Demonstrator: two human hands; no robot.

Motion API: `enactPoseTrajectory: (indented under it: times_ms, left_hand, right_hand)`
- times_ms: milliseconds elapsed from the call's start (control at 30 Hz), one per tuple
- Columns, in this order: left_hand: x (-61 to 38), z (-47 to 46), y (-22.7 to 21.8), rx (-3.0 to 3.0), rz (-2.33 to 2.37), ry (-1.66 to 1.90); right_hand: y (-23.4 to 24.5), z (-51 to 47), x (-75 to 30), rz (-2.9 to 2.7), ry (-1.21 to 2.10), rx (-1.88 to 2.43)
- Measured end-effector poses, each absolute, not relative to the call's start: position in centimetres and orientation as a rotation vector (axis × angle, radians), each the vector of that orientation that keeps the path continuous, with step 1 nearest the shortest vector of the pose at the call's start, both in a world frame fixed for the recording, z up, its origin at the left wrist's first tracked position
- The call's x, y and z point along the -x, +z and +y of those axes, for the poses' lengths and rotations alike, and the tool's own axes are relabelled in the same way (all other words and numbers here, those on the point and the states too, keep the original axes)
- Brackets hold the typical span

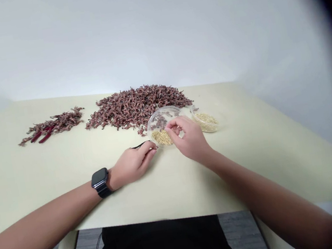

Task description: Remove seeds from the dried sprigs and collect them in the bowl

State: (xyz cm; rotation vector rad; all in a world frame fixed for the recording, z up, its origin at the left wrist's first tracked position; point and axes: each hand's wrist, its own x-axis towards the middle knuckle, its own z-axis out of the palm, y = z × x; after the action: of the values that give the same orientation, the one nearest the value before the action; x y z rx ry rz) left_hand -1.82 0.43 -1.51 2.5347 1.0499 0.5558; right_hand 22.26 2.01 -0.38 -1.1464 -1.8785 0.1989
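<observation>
My left hand (137,161), with a dark watch (100,181) on its wrist, rests on the table with thumb and forefinger pinched. A small dark bit shows at its fingertips, and a thin black strip (140,145) shows behind the knuckles; I cannot make out what either is. My right hand (190,139) is over a round clear shallow dish (151,123), its thumb and forefinger pinched together. Whatever lies between those fingertips is too small to name. Small golden beads or grains (161,137) lie in the near part of the dish, with brown pieces farther back.
A large heap of small reddish-brown pieces (138,105) spreads behind the dish. To the left lies a smaller pile (70,120) with two dark red sticks (45,135). A clear tub of golden grains (208,123) sits right of my right hand. A white wall stands behind the table (66,168).
</observation>
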Motion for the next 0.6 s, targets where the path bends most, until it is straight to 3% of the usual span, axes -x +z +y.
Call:
enactPoseTrajectory:
  times_ms: [200, 433, 600]
  left_hand:
    - [1.8, 0.4, -1.2, -2.429, 1.055, 0.563]
    - [1.8, 0.6, -1.4, -2.431, 1.064, 0.568]
    - [1.8, 0.6, -1.4, -2.429, 1.056, 0.557]
  right_hand:
    - [0.7, 1.4, -22.7, -1.689, -0.134, 1.184]
    - [-0.6, 3.9, -25.3, -1.968, 0.062, 1.25]
    - [-0.9, 4.6, -26.1, -2.057, -0.01, 1.386]
